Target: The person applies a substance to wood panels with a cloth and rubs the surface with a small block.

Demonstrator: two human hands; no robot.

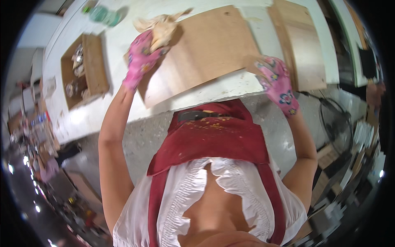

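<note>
A flat, light-brown wooden panel (210,45) lies on the white worktable, tilted so that its right side sits farther back. My left hand (142,57), in a pink flowered glove, is closed around a crumpled cream cloth (162,29) at the panel's far left corner. In a matching glove, my right hand (276,84) is at the near right corner of the panel, fingers closed on it. The fingers there are slightly blurred, and their undersides are hidden.
An open cardboard box (96,64) holding crumpled items stands at the left, near a green-tinted plastic bottle (105,16). More wooden boards (304,45) lie at the right. Beyond the worktable's (119,117) right end stands a black fan (335,119).
</note>
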